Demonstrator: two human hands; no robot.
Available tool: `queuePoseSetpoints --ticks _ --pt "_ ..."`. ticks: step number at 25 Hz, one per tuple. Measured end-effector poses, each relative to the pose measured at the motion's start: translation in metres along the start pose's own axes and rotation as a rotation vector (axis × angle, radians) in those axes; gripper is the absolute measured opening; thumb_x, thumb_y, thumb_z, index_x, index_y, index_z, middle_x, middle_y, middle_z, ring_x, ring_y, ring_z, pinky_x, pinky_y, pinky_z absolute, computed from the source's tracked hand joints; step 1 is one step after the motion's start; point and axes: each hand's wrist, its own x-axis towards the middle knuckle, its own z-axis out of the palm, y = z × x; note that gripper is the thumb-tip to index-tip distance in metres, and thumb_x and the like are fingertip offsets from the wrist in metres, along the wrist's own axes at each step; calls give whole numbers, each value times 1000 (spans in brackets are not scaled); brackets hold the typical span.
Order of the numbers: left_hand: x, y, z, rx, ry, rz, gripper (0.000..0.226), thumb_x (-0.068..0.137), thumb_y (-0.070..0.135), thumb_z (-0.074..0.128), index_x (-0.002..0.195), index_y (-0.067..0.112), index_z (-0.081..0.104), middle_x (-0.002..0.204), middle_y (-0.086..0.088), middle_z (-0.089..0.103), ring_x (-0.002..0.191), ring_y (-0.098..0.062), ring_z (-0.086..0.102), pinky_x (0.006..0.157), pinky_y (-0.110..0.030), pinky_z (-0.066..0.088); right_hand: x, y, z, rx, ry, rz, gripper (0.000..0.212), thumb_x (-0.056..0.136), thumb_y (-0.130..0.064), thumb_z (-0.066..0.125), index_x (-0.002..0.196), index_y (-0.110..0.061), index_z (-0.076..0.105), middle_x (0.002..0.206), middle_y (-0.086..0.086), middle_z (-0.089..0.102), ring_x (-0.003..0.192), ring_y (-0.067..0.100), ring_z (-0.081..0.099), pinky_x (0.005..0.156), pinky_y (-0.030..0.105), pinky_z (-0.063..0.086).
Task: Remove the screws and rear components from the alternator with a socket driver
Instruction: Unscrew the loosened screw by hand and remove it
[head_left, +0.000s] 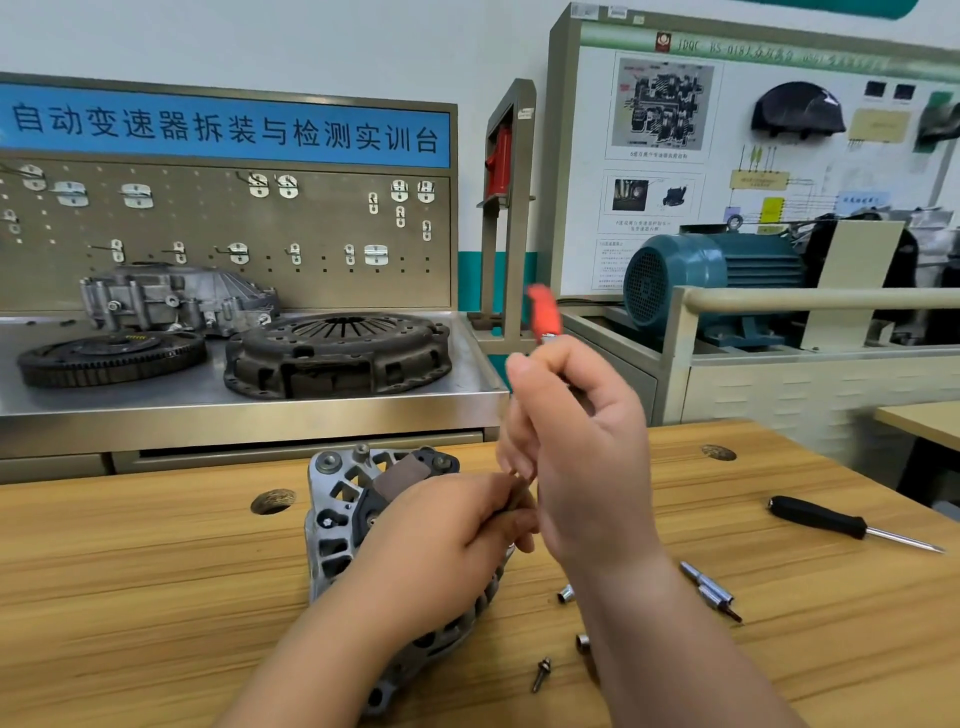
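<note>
Likely lining up: our right hand (576, 447) grips the driver (544, 310), left hand (447, 530) pinches its tip; next we seat it on the alternator (337, 499).

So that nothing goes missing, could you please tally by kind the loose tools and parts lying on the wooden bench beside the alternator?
Black-handled screwdriver with a bare steel shaft: 1
Small silver sockets: 2
Silver driver shafts, lying close together: 2
Loose flanged screw: 1
Total: 6
</note>
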Motion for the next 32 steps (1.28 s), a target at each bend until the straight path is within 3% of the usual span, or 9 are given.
queuePoseSetpoints --ticks 3,5,11,18,20,23,25,30,32 --pt "-3 -1 -3 -44 -15 29 31 94 34 47 67 50 50 67 34 55 66 11 51 55 -11 32 10 -9 -11 402 -518 152 20 80 -10 56 62 -16 48 40 -1 29 32 15 24 37 23 24" --pt "-2 -2 -2 -50 0 27 24 93 37 45 73 43 58 71 26 60 72 8 55 62 -15 40 11 -9 -13 450 -568 152 20 78 -10 59 63 -15 48 39 -2 29 31 14 25 37 26 21" --pt "1 -2 2 26 55 4 31 89 19 48 67 40 47 62 25 57 64 4 53 56 -20 38 -2 6 6 -208 246 -112 30 85 -22 55 59 -18 41 54 13 35 51 25 35 52 33 33" --pt "-4 0 -2 -56 22 -15 30 89 33 46 66 51 49 69 29 55 65 3 51 53 -16 36 9 -11 -8 405 -605 145 19 79 -11 54 61 -15 50 39 -2 31 32 16 26 39 24 27" --pt "-3 -1 -2 -27 35 -10 38 91 22 51 61 45 48 68 37 54 65 10 52 53 -12 36 5 -5 -2 243 -395 95 24 80 -13 58 58 -18 49 41 0 37 36 19 31 41 29 29" --pt "0 2 3 46 50 -22 27 90 20 49 69 37 52 66 20 61 63 1 54 57 -23 43 -2 5 5 -150 185 -80 30 86 -20 55 61 -9 43 52 16 39 50 29 37 51 33 37" --pt "2 3 4 47 66 -35 17 91 23 48 79 31 58 70 13 63 66 -2 54 62 -28 45 -1 6 3 -188 288 -83 30 85 -21 54 63 -5 41 54 20 36 51 31 35 50 34 36" --pt "-4 1 -1 -29 20 0 30 92 36 49 64 47 44 58 17 51 61 -2 49 54 -24 38 10 -10 -8 321 -490 119 21 78 -12 54 58 -16 49 40 -2 40 34 15 33 42 24 34" --pt "-4 1 -2 -44 32 -8 37 93 30 50 62 51 47 58 27 53 60 6 50 51 -14 36 11 -11 -8 392 -586 143 19 78 -12 53 59 -16 50 40 -1 42 34 15 34 42 22 33"
